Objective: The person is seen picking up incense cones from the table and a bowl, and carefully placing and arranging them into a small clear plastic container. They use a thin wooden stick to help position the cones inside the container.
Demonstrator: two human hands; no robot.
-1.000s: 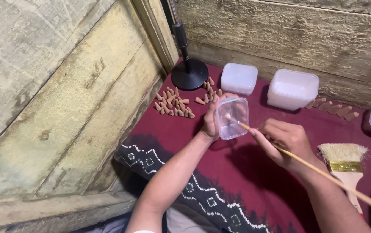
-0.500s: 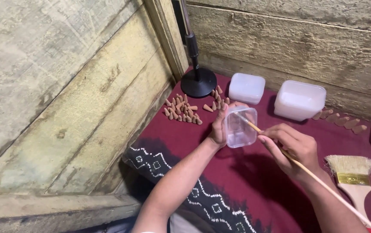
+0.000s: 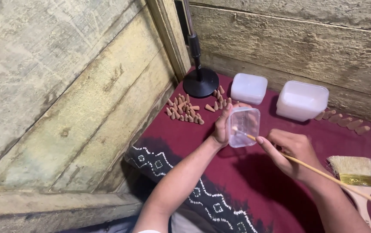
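In the middle of the maroon cloth (image 3: 185,138), seen from the head camera, the left hand (image 3: 221,128) holds a small clear plastic container (image 3: 244,127) tilted up on its side, opening towards the person, fingers wrapped round its left wall. The right hand (image 3: 292,152) pinches a long thin wooden stick (image 3: 340,183) between thumb and fingers, its tip inside the container. Compared with a second ago, the grip of both hands is the same and the stick tip remains in the box; mostly the view has shifted, so the hands sit lower and more central. The work inside the container looks to be continuing rather than finished.

Far left of the hands lies a scatter of small brown incense cones (image 3: 184,111), near the round black base of a stand (image 3: 200,82). Two white lidded tubs (image 3: 248,87) (image 3: 302,100) stand at the far side by the plank wall (image 3: 314,47). A row of more cones (image 3: 342,120) lies to the right. A flat bristle brush (image 3: 354,170) rests near right, under the stick.
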